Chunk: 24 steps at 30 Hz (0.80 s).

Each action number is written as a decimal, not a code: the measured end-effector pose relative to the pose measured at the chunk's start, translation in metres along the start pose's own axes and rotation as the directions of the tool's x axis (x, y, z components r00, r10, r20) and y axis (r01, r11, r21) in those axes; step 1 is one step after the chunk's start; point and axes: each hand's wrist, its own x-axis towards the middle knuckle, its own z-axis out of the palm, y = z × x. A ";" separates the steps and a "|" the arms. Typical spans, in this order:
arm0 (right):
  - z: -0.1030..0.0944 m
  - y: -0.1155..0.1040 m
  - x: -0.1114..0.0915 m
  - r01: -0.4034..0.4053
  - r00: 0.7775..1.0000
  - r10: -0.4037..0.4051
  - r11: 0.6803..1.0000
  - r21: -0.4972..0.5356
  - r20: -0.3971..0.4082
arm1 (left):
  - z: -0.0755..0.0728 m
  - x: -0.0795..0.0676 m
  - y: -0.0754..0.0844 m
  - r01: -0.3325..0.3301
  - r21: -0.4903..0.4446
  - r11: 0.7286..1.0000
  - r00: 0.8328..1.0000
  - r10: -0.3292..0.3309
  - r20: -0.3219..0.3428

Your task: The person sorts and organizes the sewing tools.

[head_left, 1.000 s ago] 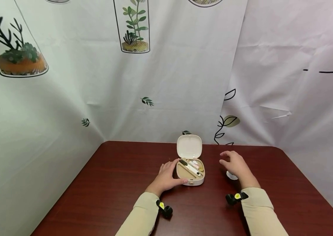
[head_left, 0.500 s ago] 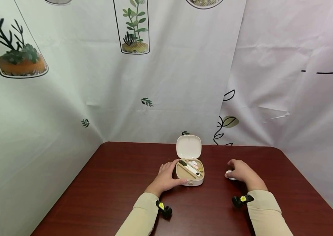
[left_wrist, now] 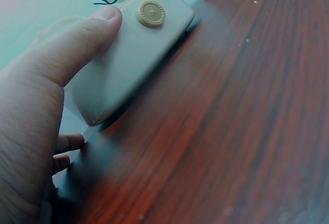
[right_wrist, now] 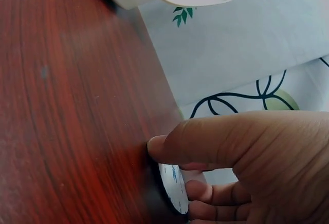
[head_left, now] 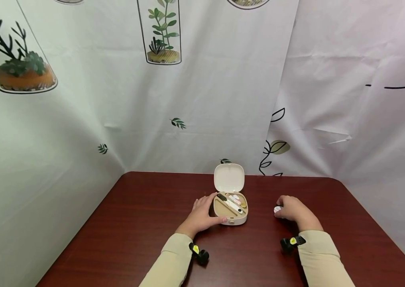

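Observation:
A cream case (head_left: 235, 222) stands on the table with its white lid (head_left: 229, 177) raised. My left hand (head_left: 199, 216) holds the case at its left side, thumb on the front and fingers toward the back left. In the left wrist view the thumb lies near a round beige button (left_wrist: 151, 14) on the front wall. Inside the case are a slim white tool with a dark end (head_left: 229, 203) and several small pale pieces. To the right, my right hand (head_left: 295, 210) pinches a small round white disc (right_wrist: 175, 188), dark-rimmed with blue print, tilted on edge; fingers partly hide it.
The reddish-brown table (head_left: 145, 239) stretches around the case. A white cloth backdrop (head_left: 202, 91) printed with plants stands behind the far table edge. Each wrist bears a small black camera, such as the left camera (head_left: 202, 257).
My right hand has moved down and slightly right onto the disc and now pinches it; the disc is tilted up. My left hand and the case have stayed in place.

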 end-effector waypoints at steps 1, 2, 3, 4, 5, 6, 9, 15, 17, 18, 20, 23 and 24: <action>0.000 0.000 0.000 0.005 1.000 -0.005 1.000 0.000 -0.006 | 0.000 0.000 0.000 0.000 -0.001 1.000 1.000 0.000 0.000; 0.001 0.000 0.001 0.011 1.000 -0.011 1.000 0.003 -0.012 | 0.000 0.000 0.000 0.000 -0.002 1.000 1.000 0.000 0.000; 0.001 -0.001 0.001 0.017 1.000 -0.017 1.000 0.009 -0.020 | 0.000 0.000 0.000 -0.001 -0.004 1.000 1.000 0.001 -0.001; 0.001 -0.002 0.001 0.023 0.999 -0.023 1.000 0.017 -0.028 | 0.000 0.000 0.000 -0.002 -0.005 1.000 1.000 0.002 0.000; 0.002 -0.003 0.002 0.032 0.999 -0.031 0.999 0.024 -0.038 | 0.000 0.000 0.000 -0.001 -0.005 1.000 1.000 0.001 0.000; 0.003 -0.004 0.003 0.039 0.998 -0.037 0.999 0.034 -0.048 | 0.000 0.000 0.000 -0.002 -0.007 1.000 1.000 0.002 -0.001; 0.005 -0.011 0.007 0.054 0.996 -0.050 0.997 0.055 -0.067 | 0.001 0.000 0.000 -0.003 -0.010 1.000 1.000 0.003 -0.004; 0.008 -0.030 0.015 0.085 0.991 -0.080 0.996 0.041 -0.108 | 0.001 0.000 0.001 -0.003 -0.005 1.000 1.000 0.003 0.002; 0.009 -0.036 0.018 0.092 0.989 -0.088 0.995 0.031 -0.119 | 0.000 0.000 0.002 -0.001 -0.008 1.000 1.000 0.001 0.001; 0.010 -0.039 0.019 0.093 0.988 -0.089 0.995 0.028 -0.125 | 0.000 0.000 0.002 -0.001 -0.011 1.000 1.000 0.001 -0.001; 0.011 -0.045 0.021 0.096 0.986 -0.092 0.995 0.023 -0.135 | -0.001 0.000 0.002 0.000 -0.011 1.000 1.000 0.000 -0.001; 0.013 -0.054 0.021 0.103 0.984 -0.099 0.994 0.021 -0.145 | -0.001 0.000 0.002 -0.001 -0.010 1.000 1.000 0.001 -0.003; 0.013 -0.057 0.021 0.106 0.984 -0.101 0.994 0.024 -0.146 | -0.001 0.000 0.002 -0.001 -0.009 1.000 1.000 0.001 -0.001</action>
